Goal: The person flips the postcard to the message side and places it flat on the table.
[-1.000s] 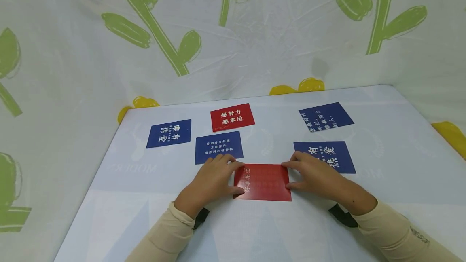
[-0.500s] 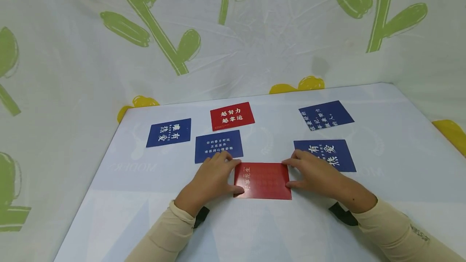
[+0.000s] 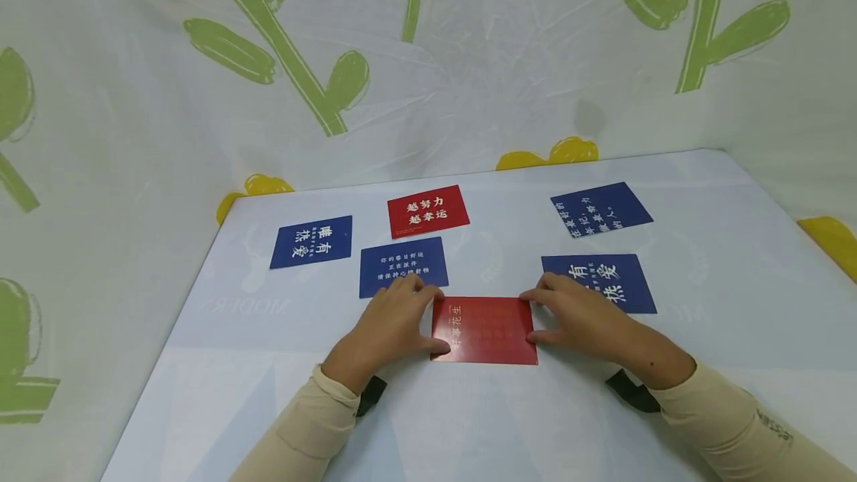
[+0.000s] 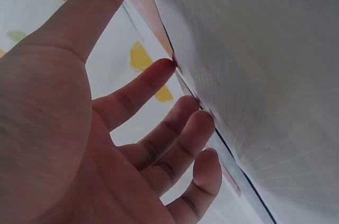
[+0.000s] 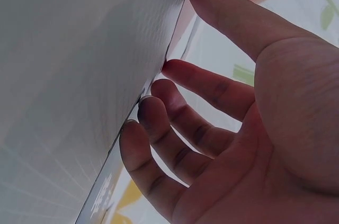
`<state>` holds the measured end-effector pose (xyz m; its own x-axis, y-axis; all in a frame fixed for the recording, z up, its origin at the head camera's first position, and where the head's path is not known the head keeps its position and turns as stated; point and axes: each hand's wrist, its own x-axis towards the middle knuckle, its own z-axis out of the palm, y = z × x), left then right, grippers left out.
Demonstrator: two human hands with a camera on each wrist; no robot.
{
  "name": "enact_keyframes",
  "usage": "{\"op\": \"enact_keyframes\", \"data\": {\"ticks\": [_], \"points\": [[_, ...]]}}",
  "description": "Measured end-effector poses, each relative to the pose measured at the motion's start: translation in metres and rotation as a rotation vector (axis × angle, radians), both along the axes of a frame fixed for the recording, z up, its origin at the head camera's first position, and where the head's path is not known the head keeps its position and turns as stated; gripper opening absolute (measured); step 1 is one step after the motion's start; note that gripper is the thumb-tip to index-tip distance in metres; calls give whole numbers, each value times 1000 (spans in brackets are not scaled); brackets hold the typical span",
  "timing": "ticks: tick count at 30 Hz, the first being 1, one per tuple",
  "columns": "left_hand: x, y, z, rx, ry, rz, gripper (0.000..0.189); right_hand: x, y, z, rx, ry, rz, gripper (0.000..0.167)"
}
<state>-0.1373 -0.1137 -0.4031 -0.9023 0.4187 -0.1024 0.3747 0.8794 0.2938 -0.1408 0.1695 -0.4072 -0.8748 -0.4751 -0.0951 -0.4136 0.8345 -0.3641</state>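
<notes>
A red card [image 3: 492, 329] with pale lettering along its left side lies flat on the table in the head view, between the two hands. At its left side, my left hand [image 3: 387, 326] touches the corners with thumb and index fingertip. My right hand [image 3: 589, 322] does likewise at the right corners, its other fingers lying over a blue card [image 3: 632, 296]. Just beyond the left knuckles is another blue card [image 3: 402, 251]. In the wrist views, the left fingers [image 4: 201, 128] and right fingers [image 5: 135, 139] spread loosely, tips against the tabletop.
Farther back on the white table [image 3: 495, 422] lie a red card [image 3: 428, 207] with white characters, a blue card [image 3: 294, 251] at left and a tilted blue card [image 3: 602, 208] at right. A leaf-patterned curtain [image 3: 469, 95] rises behind the back edge.
</notes>
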Motion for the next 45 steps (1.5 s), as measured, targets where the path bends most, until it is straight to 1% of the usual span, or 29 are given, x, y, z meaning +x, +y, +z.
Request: {"op": "enact_keyframes", "data": {"ticks": [2,4,9,13,20,25,28,30,36,39,42,45], "points": [[0,0,1,-2,1,-9,71,0,0,0,4,-1,-6,57],[0,1,2,-10,3,-31,70,0,0,0,6,-2,-10,57],[3,5,6,-13,-11,-117,63,0,-1,1,5,3,-7,56],[7,7,8,-13,-22,-163,61,0,-1,1,7,5,-10,56],[10,11,7,-34,-19,-183,64,-1,-2,2,5,-14,-16,57],[10,11,7,-33,-14,-185,64,0,-1,2,-30,-87,-49,55],[9,11,7,-21,-8,-178,65,0,-2,2,-50,-126,-69,54],[9,10,6,-14,1,-162,67,0,-2,1,-59,-138,-74,54],[8,9,3,-48,23,-57,84,-1,-1,0,-78,-149,-81,55],[7,8,0,-57,30,-15,91,-2,-1,0,-80,-152,-81,56],[6,6,-2,-49,23,19,94,-2,-1,0,-81,-157,-87,56],[4,6,-4,-33,7,39,93,-2,-1,0,-85,-161,-90,55]]}}
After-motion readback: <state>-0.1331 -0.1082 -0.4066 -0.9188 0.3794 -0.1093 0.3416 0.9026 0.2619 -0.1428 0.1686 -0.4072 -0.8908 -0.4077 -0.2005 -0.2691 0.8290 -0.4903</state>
